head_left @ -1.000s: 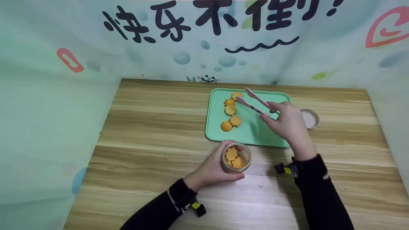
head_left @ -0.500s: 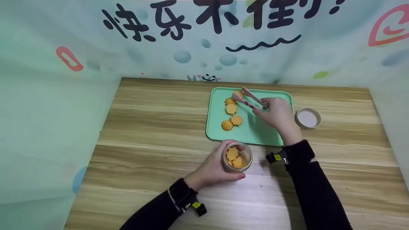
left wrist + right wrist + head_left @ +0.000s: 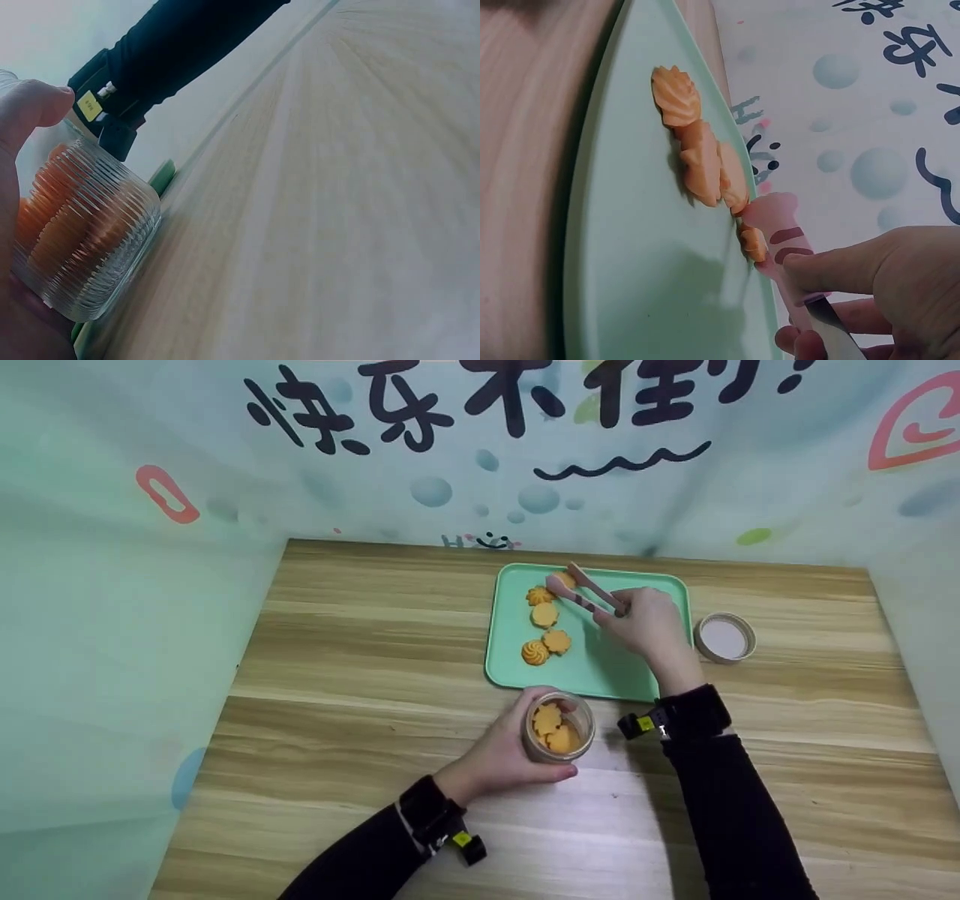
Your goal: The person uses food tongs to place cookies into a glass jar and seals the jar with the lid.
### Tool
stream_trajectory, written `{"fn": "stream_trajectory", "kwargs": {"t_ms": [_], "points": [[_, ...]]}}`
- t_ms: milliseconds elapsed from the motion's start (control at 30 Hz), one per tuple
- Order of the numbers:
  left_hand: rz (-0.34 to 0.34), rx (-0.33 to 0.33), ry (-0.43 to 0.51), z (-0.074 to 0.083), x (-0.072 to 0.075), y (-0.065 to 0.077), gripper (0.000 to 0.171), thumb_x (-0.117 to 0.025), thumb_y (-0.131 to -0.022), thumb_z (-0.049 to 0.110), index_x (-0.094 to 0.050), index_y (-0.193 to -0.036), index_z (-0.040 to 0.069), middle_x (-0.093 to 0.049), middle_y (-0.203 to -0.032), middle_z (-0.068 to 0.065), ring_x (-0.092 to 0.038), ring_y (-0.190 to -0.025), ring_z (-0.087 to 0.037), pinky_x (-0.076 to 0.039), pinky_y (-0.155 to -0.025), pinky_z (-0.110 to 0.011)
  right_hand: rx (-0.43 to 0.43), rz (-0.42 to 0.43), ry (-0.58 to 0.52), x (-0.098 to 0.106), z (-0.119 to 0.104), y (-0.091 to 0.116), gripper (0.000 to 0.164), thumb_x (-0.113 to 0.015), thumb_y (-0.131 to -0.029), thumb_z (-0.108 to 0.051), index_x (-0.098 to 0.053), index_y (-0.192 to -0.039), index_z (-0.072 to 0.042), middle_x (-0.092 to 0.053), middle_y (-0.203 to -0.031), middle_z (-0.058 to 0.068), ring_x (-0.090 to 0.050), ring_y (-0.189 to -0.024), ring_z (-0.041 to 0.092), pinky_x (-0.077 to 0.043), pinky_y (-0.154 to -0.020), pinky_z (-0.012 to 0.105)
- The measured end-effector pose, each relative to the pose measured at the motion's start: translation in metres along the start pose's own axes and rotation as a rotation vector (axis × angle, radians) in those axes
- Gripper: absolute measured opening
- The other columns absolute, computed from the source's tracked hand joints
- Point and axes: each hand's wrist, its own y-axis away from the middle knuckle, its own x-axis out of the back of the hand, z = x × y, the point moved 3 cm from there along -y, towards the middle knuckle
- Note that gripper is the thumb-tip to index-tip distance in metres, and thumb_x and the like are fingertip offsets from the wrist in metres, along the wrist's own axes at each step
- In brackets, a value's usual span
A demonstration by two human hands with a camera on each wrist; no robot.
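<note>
My left hand [image 3: 501, 756] grips a ribbed glass jar [image 3: 135, 225] from its left side, in front of the tray, fingers and thumb around it. Several golden cookies [image 3: 547, 721] lie inside the jar. Pink tongs [image 3: 600, 594] are in my right hand [image 3: 654, 626], pinched between thumb and fingers. The tong tips stand on either side of the farthest cookie [image 3: 565, 580] on the green tray [image 3: 600, 671]; in the right wrist view the pink tip [image 3: 776, 210] partly covers that cookie. Several more flower-shaped cookies [image 3: 544, 615] lie along the tray's left part.
A round lid [image 3: 724, 638] lies upturned to the right of the tray. The wooden table [image 3: 360, 660] meets a printed cloth backdrop [image 3: 420, 510] at the back and both sides.
My right hand has moved left, and the tong tips have come down around the farthest cookie, with the arms closer together. The left hand keeps the jar in the same place.
</note>
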Motion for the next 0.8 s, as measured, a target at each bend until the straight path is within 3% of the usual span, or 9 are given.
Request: {"fn": "stream_trajectory", "kwargs": {"t_ms": [333, 467, 633, 800], "points": [[0.000, -0.012, 0.007, -0.001, 0.000, -0.001, 0.090, -0.094, -0.073, 0.014, -0.040, -0.144, 0.014, -0.055, -0.136, -0.002, -0.051, -0.128, -0.022, -0.036, -0.113, -0.039, 0.036, 0.048, -0.018, 0.005, 0.006, 0.011, 0.027, -0.072, -0.095, -0.030, -0.078, -0.108, -0.008, -0.066, -0.080, 0.008, -0.053, -0.067, 0.024, -0.040, -0.054, 0.035], [0.000, -0.007, 0.006, -0.001, 0.001, -0.001, 0.090, -0.094, -0.073, 0.015, -0.039, -0.144, 0.013, -0.054, -0.136, -0.001, -0.050, -0.129, -0.020, -0.036, -0.113, -0.038, 0.060, 0.066, -0.038, 0.015, 0.004, 0.021, 0.026, -0.073, -0.095, -0.032, -0.078, -0.107, -0.009, -0.068, -0.089, 0.008, -0.049, -0.065, 0.023, -0.038, -0.052, 0.035], [0.006, 0.013, 0.002, 0.000, 0.002, -0.001, 0.089, -0.094, -0.073, 0.016, -0.040, -0.144, 0.013, -0.054, -0.136, 0.000, -0.050, -0.128, -0.019, -0.037, -0.112, -0.038, 0.129, 0.104, -0.077, 0.039, -0.013, 0.047, 0.039, -0.075, -0.094, -0.034, -0.075, -0.120, -0.006, -0.069, -0.104, 0.011, -0.054, -0.066, 0.022, -0.044, -0.057, 0.035], [0.004, 0.038, 0.001, 0.000, 0.000, 0.000, 0.090, -0.094, -0.073, 0.017, -0.039, -0.145, 0.014, -0.053, -0.137, 0.000, -0.051, -0.127, -0.020, -0.038, -0.112, -0.038, 0.229, 0.152, -0.107, 0.067, -0.035, 0.083, 0.034, -0.079, -0.091, -0.032, -0.077, -0.113, -0.006, -0.068, -0.100, 0.009, -0.059, -0.069, 0.021, -0.047, -0.059, 0.027]]}}
